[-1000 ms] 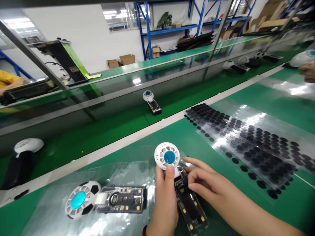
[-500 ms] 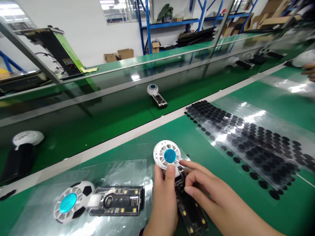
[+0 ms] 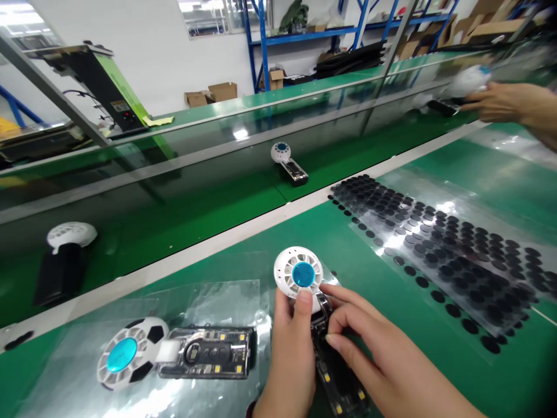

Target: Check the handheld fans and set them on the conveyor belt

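Note:
My left hand [image 3: 289,354] holds a white round vented head [image 3: 298,273] with a blue centre upright, its thumb on the lower rim. My right hand [image 3: 374,348] pinches the neck of a black see-through device body [image 3: 339,377], close to that head, and its fingers hide the joint between them. To the left, on a plastic sheet [image 3: 209,307], lies a similar unit: a football-patterned head [image 3: 126,353] beside a clear black body [image 3: 204,352], with neither hand touching it.
A sheet of black round stickers [image 3: 439,255] lies on the green bench to the right. Beyond a white edge, a green conveyor belt [image 3: 174,215] carries similar units [image 3: 289,159]. A co-worker's hand [image 3: 500,101] holds a white head at upper right. Blue shelving stands behind.
The co-worker's hand has reached left and holds a white head above the belt. Units on the belt have shifted right. My hands keep their hold on the head and body.

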### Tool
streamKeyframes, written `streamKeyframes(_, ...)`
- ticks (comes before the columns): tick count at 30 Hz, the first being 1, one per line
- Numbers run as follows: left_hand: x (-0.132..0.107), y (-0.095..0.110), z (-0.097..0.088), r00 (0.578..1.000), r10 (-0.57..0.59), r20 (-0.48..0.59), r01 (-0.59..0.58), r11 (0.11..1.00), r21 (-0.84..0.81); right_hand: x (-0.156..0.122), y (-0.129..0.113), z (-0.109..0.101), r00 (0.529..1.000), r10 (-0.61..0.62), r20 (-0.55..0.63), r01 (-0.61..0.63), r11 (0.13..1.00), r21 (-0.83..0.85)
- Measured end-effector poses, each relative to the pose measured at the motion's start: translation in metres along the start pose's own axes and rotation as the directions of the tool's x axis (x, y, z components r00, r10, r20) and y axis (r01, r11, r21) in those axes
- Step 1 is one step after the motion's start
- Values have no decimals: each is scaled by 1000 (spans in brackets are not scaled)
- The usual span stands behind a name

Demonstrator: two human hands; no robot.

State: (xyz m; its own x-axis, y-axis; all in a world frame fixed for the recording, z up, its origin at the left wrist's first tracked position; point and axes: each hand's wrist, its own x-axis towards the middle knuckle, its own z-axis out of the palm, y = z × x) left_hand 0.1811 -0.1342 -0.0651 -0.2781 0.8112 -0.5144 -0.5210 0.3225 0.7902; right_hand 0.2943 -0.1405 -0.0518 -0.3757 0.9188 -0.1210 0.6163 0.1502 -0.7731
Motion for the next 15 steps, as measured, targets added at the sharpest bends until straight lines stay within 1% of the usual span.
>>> streamKeyframes(4,-2,-1,-1,999,18,35,-19,1000,16,-1,-2,0,999,-35,-14,35,998,-61)
streamKeyframes(8,-2,-5,-2,999,43,19,-43,999,-17,1,2,5,989,-100,-111,87,990,-114)
streamKeyframes(10,-1,-7,-3,999,28,23,-27,999,-46,1,7,6,983,-84,-164,67,992,-105)
streamKeyframes(12,2,-10,-4,999,-15,34,17,997,-80,-3,13,6,983,-11,-183,3,999,-48)
streamKeyframes(13,3,-10,-4,998,-38,43,42,994,-96,-7,15,6,988,33,-153,-33,999,3)
streamKeyframes(15,4,-11,-3,996,-67,63,74,990,-120,-15,19,4,996,89,-3,-88,987,134)
